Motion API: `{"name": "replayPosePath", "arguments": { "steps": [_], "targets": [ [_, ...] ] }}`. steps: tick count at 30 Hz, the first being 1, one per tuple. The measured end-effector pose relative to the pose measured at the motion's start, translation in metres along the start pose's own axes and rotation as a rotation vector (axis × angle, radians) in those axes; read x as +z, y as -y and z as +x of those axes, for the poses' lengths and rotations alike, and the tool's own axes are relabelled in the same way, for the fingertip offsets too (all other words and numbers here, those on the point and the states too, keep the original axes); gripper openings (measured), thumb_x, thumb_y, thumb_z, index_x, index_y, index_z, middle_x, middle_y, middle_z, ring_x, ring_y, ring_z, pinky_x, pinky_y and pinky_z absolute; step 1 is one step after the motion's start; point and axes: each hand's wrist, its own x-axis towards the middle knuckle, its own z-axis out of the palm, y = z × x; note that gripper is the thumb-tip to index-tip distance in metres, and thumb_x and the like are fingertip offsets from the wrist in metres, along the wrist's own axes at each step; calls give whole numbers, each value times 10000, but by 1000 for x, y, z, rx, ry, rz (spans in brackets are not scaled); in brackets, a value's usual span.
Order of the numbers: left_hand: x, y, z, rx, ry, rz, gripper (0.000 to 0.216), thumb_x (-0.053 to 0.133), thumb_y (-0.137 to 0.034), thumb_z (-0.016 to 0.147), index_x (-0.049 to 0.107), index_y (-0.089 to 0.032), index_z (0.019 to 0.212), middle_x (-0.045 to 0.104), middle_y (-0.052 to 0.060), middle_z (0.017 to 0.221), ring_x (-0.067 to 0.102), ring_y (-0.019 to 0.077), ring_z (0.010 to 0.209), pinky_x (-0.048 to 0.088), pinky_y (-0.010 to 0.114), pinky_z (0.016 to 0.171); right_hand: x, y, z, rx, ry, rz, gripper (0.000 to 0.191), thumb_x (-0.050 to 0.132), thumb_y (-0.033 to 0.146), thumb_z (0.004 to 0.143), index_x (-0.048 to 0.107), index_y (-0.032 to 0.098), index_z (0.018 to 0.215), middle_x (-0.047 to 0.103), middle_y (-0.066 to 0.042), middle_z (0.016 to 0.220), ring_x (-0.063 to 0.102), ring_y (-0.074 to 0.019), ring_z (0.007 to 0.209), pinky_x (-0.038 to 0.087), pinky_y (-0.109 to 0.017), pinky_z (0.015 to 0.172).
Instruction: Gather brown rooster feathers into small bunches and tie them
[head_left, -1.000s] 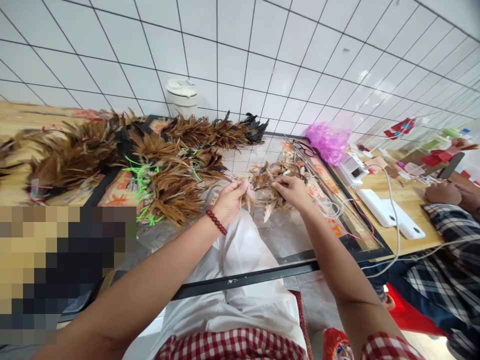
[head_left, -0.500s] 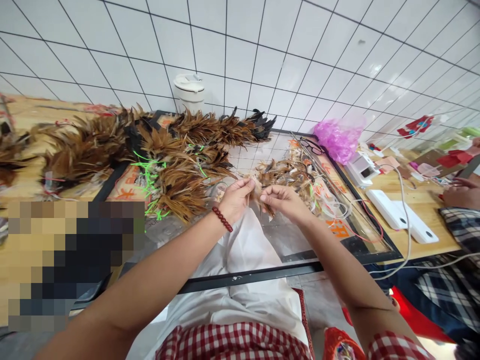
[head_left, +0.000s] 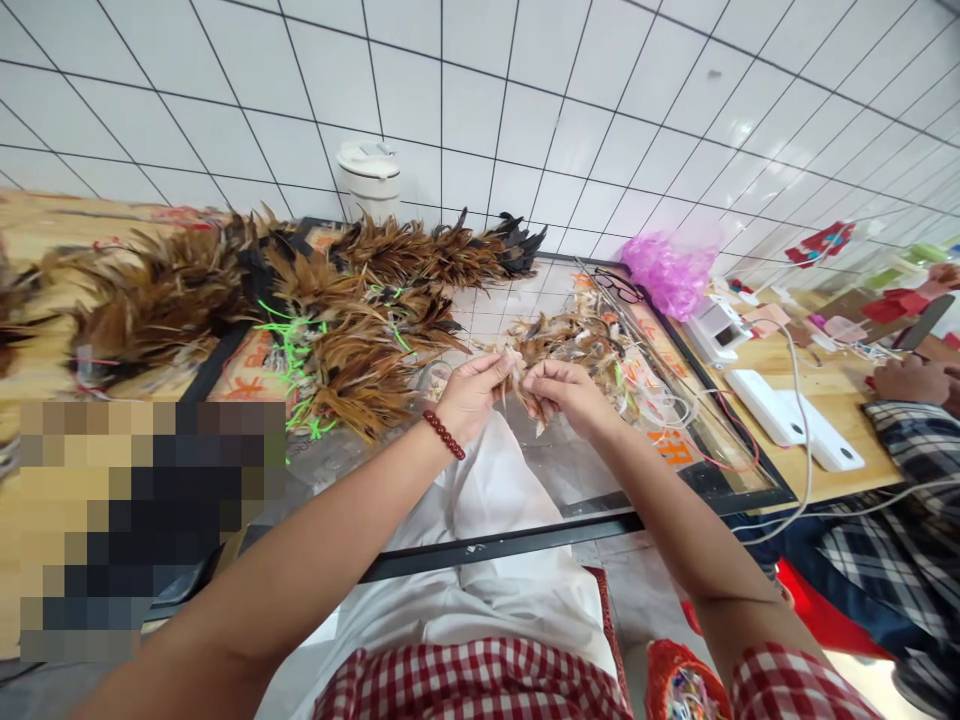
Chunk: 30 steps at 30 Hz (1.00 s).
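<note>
In the middle of the head view, my left hand (head_left: 472, 398) pinches a small tuft of pale brown feathers (head_left: 514, 382) between thumb and fingers. My right hand (head_left: 570, 395) is closed against the same tuft from the right, thumb and forefinger pressed together; feather tips show below its fingers. Just beyond both hands lies a loose heap of mixed brown and white feathers (head_left: 574, 345). Left of them, brown feather bundles (head_left: 345, 385) are tied with bright green strings (head_left: 300, 385). More long brown feathers (head_left: 420, 250) lie in rows towards the wall.
A black-framed glass panel (head_left: 480, 555) forms my work surface. A white lidded cup (head_left: 369, 180) stands by the tiled wall. To the right are a pink plastic bag (head_left: 671, 275), eyeglasses (head_left: 619, 285), white power strips (head_left: 795, 420) with cables, and another person's hands (head_left: 911, 380).
My right fingers have curled in closer around the tuft, while my left hand keeps its pinch. The view has shifted slightly, and more of the other person's hands shows at right.
</note>
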Motion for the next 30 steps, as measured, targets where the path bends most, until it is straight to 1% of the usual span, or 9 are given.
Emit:
{"name": "replayPosePath", "arguments": {
  "steps": [2,4,8,11,13,18,21,25,30],
  "targets": [
    [0,-2,0,-15,13,12,243,844,-245,605,698,-105,741,694,35,744,621,111,675,486,251,703,-3,1,-1,-25,21,-102,222,634,390,758,568,179,746,611,24,540,447,-78,404,336,-206,418],
    [-1,-5,0,-29,21,-20,186,809,-218,657,681,-109,735,695,40,759,635,121,690,497,261,721,-14,2,-3,-86,-48,-297,201,645,371,748,607,176,781,624,14,600,483,-90,465,374,-216,465],
    [-5,-10,4,-45,-10,-157,99,735,-175,743,652,-126,767,698,42,814,669,150,785,525,294,782,-48,-2,-6,-193,-426,-623,189,619,335,762,670,166,829,641,-10,686,532,-116,584,410,-240,565],
    [-5,-11,4,-67,-37,-175,100,724,-174,755,643,-129,792,702,49,824,677,158,789,542,308,772,-61,-6,-5,-192,-556,-614,230,614,373,776,675,158,831,619,-5,653,531,-123,588,409,-249,577],
    [-3,-12,2,-93,-16,-136,132,746,-186,734,634,-126,771,695,48,773,675,155,739,548,306,738,-57,-4,-3,-210,-505,-501,270,638,412,770,676,157,851,629,-8,680,538,-125,608,422,-252,587],
    [2,-15,-6,-188,82,61,263,825,-279,640,642,-101,706,652,38,625,637,141,576,533,279,599,-30,13,4,-196,-187,-246,306,684,450,771,720,189,926,700,-36,884,620,-152,811,483,-285,758],
    [4,-15,-8,-187,102,135,319,847,-336,592,655,-101,691,653,37,610,624,134,542,527,270,566,-20,15,9,-164,-62,-132,317,680,459,785,736,222,988,708,-36,936,637,-168,883,493,-313,823],
    [4,-14,-8,-184,107,206,327,847,-362,580,662,-104,658,645,41,566,604,131,501,525,269,528,-17,4,14,-148,-56,-56,273,709,450,766,760,233,924,699,-38,871,632,-162,824,503,-304,768],
    [2,-13,-10,-235,130,283,324,825,-382,609,666,-101,626,645,57,561,593,133,468,499,254,459,-21,-2,12,-238,-51,-75,203,741,428,741,769,233,790,686,-43,801,622,-163,771,501,-312,733]
  ]
}}
